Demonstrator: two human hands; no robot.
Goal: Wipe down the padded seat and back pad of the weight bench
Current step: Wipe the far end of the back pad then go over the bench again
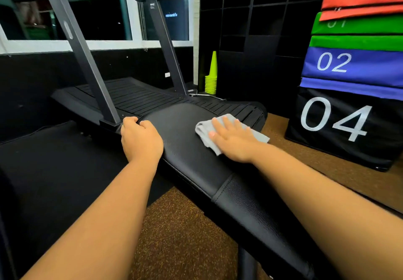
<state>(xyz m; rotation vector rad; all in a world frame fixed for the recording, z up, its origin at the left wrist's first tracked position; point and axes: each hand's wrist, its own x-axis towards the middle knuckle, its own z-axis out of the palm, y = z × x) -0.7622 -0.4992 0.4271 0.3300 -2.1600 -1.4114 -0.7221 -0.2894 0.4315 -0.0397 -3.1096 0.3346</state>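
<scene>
Landmark: bench back pad (187, 140). Cloth (205, 131) on pad, right part, under right hand (233, 140). Left hand (140, 138) on pad's left edge. Seat pad (261, 218) nearer, adjoining. Treadmill (130, 96) behind pad. Cone stack (211, 79) farther behind. Stacked boxes (349, 116) right of pad.

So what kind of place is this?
Most likely a gym. There's a padded weight bench being wiped, a treadmill just behind it, and a stack of numbered jump boxes beside yellow cones.
</scene>
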